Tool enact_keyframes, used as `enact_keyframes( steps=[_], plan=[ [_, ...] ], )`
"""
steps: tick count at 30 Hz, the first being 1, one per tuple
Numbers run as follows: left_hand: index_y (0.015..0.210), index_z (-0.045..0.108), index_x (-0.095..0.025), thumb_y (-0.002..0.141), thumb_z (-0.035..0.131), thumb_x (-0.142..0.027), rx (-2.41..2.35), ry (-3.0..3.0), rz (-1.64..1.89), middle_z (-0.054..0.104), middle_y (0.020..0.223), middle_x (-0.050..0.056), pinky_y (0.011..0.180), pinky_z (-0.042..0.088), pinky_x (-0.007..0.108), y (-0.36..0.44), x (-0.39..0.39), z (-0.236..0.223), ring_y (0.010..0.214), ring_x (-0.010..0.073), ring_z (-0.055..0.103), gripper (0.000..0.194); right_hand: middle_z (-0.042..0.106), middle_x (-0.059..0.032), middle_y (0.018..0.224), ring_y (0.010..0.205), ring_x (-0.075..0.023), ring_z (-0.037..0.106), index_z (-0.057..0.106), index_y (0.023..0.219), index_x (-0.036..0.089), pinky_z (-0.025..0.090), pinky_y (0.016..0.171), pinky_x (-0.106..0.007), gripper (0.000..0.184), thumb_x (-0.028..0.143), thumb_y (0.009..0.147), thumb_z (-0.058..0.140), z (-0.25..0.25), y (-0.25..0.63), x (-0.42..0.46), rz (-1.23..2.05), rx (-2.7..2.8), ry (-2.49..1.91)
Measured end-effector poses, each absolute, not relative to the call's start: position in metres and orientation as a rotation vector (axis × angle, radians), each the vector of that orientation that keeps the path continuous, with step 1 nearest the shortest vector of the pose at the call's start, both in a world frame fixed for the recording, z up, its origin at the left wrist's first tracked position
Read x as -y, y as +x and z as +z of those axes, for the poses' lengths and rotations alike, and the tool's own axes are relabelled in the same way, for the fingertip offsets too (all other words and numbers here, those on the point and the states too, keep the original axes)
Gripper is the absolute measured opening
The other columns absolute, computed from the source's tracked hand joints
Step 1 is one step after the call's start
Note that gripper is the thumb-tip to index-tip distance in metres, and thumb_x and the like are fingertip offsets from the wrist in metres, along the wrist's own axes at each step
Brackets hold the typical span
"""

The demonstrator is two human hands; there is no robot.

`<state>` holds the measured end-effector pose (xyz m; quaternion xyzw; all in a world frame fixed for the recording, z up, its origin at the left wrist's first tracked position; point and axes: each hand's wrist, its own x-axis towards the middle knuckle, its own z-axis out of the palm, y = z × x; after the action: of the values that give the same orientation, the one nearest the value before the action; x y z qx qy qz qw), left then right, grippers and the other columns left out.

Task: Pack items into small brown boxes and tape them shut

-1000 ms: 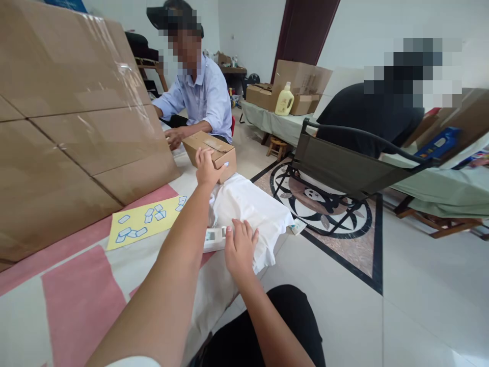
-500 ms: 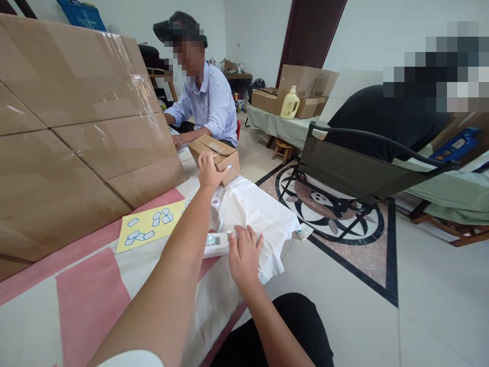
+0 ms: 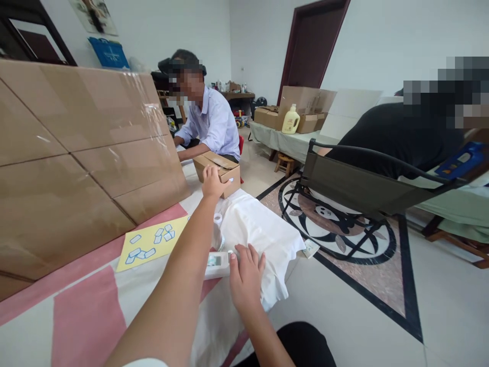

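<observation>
My left hand [image 3: 214, 183] reaches across the table to a small cardboard box [image 3: 232, 179]. Its fingers curl over the near top edge, and the thumb lies along the side. Flat on the white cloth [image 3: 263, 224] rests my right hand [image 3: 246, 278], fingers apart and nothing in it. Its thumb is at the end of a white device with a small window [image 3: 216, 264], partly hidden by my left forearm. Between the device and the box is a white ring-shaped piece [image 3: 217, 219] with clear material below it. A yellow sheet with blue-outlined shapes [image 3: 148, 244] lies left of my forearm.
Large taped cartons [image 3: 95, 142] form a wall along the left. A person in a light blue shirt [image 3: 217, 122] sits beyond the box. To the right, a folding chair [image 3: 367, 178] stands before another person in black [image 3: 367, 132]. A yellow jug [image 3: 291, 121] stands on a covered bench.
The view has tilted up, so everything sits lower in the picture. My left hand stays on the box and my right hand stays beside the device.
</observation>
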<state>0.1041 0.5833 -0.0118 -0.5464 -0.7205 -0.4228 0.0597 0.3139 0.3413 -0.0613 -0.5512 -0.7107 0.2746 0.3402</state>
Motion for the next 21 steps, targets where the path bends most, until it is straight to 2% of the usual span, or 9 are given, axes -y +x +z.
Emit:
enact_keyframes(
  steps=[6, 11, 14, 16, 17, 19, 21],
  plan=[
    [0.127, 0.057, -0.018, 0.082, 0.075, -0.040, 2.171, -1.692, -1.313, 0.050, 0.148, 0.015, 0.116, 0.038, 0.060, 0.092, -0.587, -0.007, 0.149, 0.0374, 0.029, 0.052, 0.066, -0.0140, 0.134, 0.143, -0.0358, 0.044, 0.064, 0.129, 0.019, 0.013, 0.122, -0.065, 0.046, 0.047, 0.104, 0.038, -0.071, 0.315, -0.346, 0.694, 1.808, -1.414],
    [0.134, 0.056, -0.018, 0.086, 0.073, -0.041, 2.079, -1.834, -1.301, 0.048, 0.150, 0.014, 0.117, 0.036, 0.064, 0.086, -0.577, 0.005, 0.146, 0.0370, 0.035, 0.056, 0.067, -0.0128, 0.132, 0.138, -0.0363, 0.048, 0.065, 0.124, 0.021, 0.011, 0.121, -0.067, 0.046, 0.053, 0.101, 0.041, -0.082, 0.316, -0.351, 0.687, 1.781, -1.344],
    [0.140, 0.051, -0.019, 0.084, 0.075, -0.040, 2.028, -1.818, -1.333, 0.035, 0.160, 0.015, 0.116, 0.036, 0.064, 0.088, -0.545, 0.014, 0.147, 0.0393, 0.033, 0.065, 0.069, -0.0122, 0.128, 0.133, -0.0358, 0.053, 0.065, 0.122, 0.022, 0.013, 0.120, -0.067, 0.049, 0.058, 0.098, 0.041, -0.091, 0.317, -0.354, 0.691, 1.742, -1.297],
    [0.140, 0.051, -0.018, 0.085, 0.073, -0.035, 1.991, -1.759, -1.371, 0.029, 0.164, 0.016, 0.119, 0.034, 0.063, 0.089, -0.501, 0.011, 0.150, 0.0386, 0.028, 0.062, 0.069, -0.0128, 0.127, 0.129, -0.0364, 0.056, 0.065, 0.120, 0.022, 0.014, 0.119, -0.068, 0.053, 0.062, 0.096, 0.038, -0.096, 0.318, -0.358, 0.703, 1.731, -1.290],
    [0.133, 0.057, -0.018, 0.087, 0.070, -0.032, 1.981, -1.733, -1.382, 0.031, 0.162, 0.015, 0.119, 0.034, 0.060, 0.088, -0.472, 0.006, 0.149, 0.0364, 0.031, 0.050, 0.069, -0.0133, 0.127, 0.128, -0.0371, 0.057, 0.065, 0.119, 0.022, 0.013, 0.119, -0.069, 0.055, 0.063, 0.095, 0.037, -0.098, 0.319, -0.360, 0.707, 1.734, -1.293],
    [0.107, 0.071, -0.022, 0.090, 0.064, -0.030, 1.985, -1.743, -1.366, 0.046, 0.153, 0.010, 0.117, 0.041, 0.050, 0.082, -0.399, -0.009, 0.140, 0.0289, 0.045, 0.020, 0.068, -0.0147, 0.129, 0.129, -0.0391, 0.055, 0.064, 0.117, 0.022, 0.012, 0.118, -0.070, 0.058, 0.065, 0.092, 0.035, -0.102, 0.320, -0.366, 0.704, 1.754, -1.308],
    [0.092, 0.075, -0.027, 0.090, 0.064, -0.033, 2.033, -1.760, -1.329, 0.058, 0.141, 0.007, 0.108, 0.050, 0.041, 0.067, -0.311, -0.027, 0.129, 0.0243, 0.056, 0.013, 0.068, -0.0163, 0.130, 0.129, -0.0412, 0.055, 0.063, 0.116, 0.021, 0.013, 0.118, -0.070, 0.060, 0.066, 0.088, 0.034, -0.104, 0.320, -0.372, 0.692, 1.775, -1.338]
  ],
)
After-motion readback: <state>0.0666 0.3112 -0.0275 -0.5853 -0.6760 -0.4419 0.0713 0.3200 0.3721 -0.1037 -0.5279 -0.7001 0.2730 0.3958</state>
